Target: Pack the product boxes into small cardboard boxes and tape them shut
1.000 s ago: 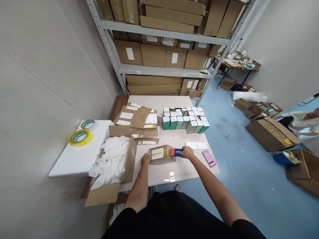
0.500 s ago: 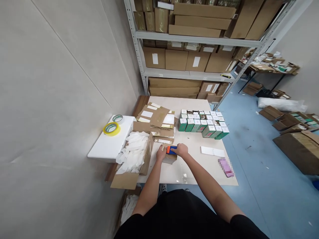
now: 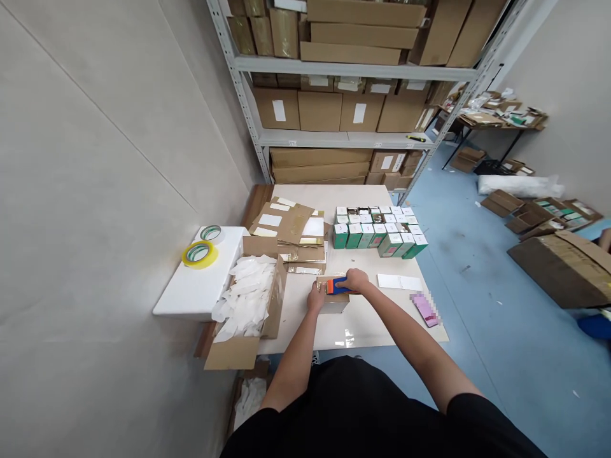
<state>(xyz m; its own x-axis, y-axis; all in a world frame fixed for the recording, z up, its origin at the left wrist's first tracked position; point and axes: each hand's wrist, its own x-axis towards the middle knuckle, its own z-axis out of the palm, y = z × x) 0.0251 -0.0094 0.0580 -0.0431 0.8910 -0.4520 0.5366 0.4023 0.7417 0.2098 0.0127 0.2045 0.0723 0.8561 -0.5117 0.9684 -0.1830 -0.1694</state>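
A small cardboard box (image 3: 334, 307) sits near the front of the table, its top facing up. My left hand (image 3: 315, 298) grips the box at its left end, fingers bent over the edge. On the box's top rests a blue and orange tape dispenser (image 3: 340, 286), and my right hand (image 3: 356, 280) is closed round its right part. The orange end points toward my left hand. Brown tape shows on the top near my left thumb; how far it runs under the dispenser is hidden.
Left stands an open carton (image 3: 281, 299) of white paper, beside a white surface with tape rolls (image 3: 199, 254). Behind lie flattened cardboard pieces (image 3: 291, 222). Green and white boxes (image 3: 377, 232), a white strip (image 3: 399, 282) and a pink item (image 3: 424, 310) are right. Shelving (image 3: 353, 67) stands behind.
The box and both my hands have shifted slightly right over the table. The tape dispenser has moved a little right, away from my left hand. The camera view has turned somewhat.
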